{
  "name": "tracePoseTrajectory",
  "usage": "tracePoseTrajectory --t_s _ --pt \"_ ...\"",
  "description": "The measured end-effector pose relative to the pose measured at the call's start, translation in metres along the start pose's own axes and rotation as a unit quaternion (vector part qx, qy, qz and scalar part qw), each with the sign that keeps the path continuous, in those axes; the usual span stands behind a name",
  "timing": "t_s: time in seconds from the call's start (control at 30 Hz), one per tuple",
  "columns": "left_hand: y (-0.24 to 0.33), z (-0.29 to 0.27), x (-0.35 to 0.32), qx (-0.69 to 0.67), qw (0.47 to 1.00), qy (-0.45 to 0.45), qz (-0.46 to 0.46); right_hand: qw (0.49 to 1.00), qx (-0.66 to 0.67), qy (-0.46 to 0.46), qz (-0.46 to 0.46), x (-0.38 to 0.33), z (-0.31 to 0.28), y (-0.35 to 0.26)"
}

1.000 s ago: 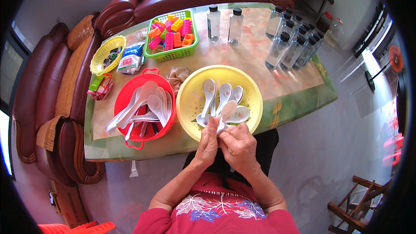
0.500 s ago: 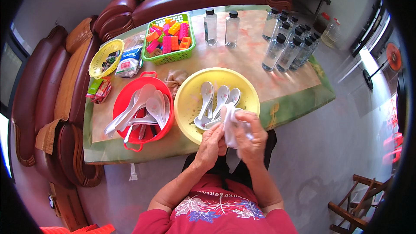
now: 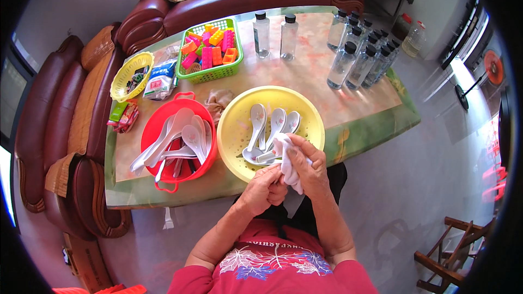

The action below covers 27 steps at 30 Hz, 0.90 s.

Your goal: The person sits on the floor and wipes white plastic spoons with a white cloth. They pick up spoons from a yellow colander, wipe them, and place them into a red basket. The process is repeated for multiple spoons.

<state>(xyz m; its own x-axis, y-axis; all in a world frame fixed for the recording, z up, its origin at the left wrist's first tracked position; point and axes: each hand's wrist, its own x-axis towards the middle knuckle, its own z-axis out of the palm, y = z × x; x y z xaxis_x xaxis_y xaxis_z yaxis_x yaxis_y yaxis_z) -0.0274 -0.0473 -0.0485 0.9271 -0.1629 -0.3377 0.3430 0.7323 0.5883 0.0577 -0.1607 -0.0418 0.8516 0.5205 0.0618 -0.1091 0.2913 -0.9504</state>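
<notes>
Over the near right rim of a yellow perforated basin (image 3: 231, 95), my right hand (image 3: 311, 167) is closed round a bunched white cloth (image 3: 289, 171). My left hand (image 3: 263, 189) is closed right beside it, fingertips pinched at the cloth's edge. What sits between those fingertips is hidden by the fingers and the cloth. Inside the yellow basin lie several white spoons (image 3: 257, 122) with small flower marks. To the left stands a red basin (image 3: 158, 111) with two handles, holding larger white spoons and ladles (image 3: 177, 125) and some darker utensils.
Clear bottles (image 3: 342, 65) with black caps stand on the table's right side, two more further left. A green basket (image 3: 212, 73) of toy blocks, a yellow basket (image 3: 122, 84), packets (image 3: 160, 79) and a brown cloth (image 3: 219, 100) are at the left. A wooden stool (image 3: 452, 250) stands at lower right.
My right hand and the cloth have turned and shifted slightly down and left, pressing closer to my left hand. The basins and spoons stay in place.
</notes>
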Motion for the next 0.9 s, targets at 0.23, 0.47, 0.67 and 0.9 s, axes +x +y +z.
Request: tracePoseTrajectory --t_s 0.23,0.47,0.67,0.9 --pt "-0.006 0.007 -0.001 0.059 0.994 0.073 0.064 0.999 0.022 0.034 0.009 -0.002 -0.003 -0.003" --pt "-0.015 0.003 -0.005 0.331 0.906 0.125 0.232 0.994 0.058 0.070 0.055 0.007 -0.003 0.000" --pt "-0.013 0.003 -0.001 0.507 0.759 0.159 0.376 0.997 0.050 0.051 0.014 -0.004 0.006 0.000" --pt "-0.030 -0.003 0.000 0.511 0.728 0.186 0.417 0.996 0.053 0.063 0.025 0.000 0.001 -0.004"
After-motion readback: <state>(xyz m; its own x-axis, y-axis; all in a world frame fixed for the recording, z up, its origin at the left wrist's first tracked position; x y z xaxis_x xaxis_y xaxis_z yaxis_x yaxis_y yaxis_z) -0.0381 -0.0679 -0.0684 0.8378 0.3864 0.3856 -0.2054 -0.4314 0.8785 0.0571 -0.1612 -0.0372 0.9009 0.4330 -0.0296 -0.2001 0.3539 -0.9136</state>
